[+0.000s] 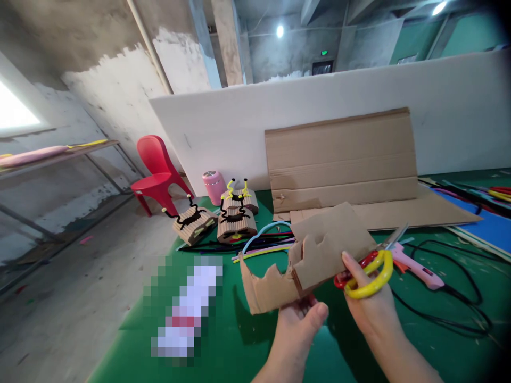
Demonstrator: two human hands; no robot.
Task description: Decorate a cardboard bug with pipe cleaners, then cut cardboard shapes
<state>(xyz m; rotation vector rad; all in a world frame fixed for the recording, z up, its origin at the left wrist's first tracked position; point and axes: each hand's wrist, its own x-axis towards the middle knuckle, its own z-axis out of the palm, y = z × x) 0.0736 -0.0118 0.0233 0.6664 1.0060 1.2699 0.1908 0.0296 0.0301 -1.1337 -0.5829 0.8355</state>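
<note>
A torn, ragged-edged piece of cardboard (327, 247) is held up over the green table. Its lower left edge is gripped from beneath by my left hand (297, 319), whose fingers are partly hidden behind it. My right hand (369, 303) has scissors (371, 279) with yellow and red handles hooked in its fingers. Their blades point up and right, away from the sheet, and my right thumb presses on the cardboard's lower right corner. Just right of the scissors lies a pink glue gun (417, 268) with a black cord.
Corrugated cardboard figures with pipe-cleaner feelers (236, 223) stand at the back left, beside a pink canister (213, 187). Coloured pipe cleaners (263, 250) lie before them. A large folded cardboard sheet (343, 159) leans on the white partition (207, 133). A red chair (154, 170) stands beyond the table's left edge.
</note>
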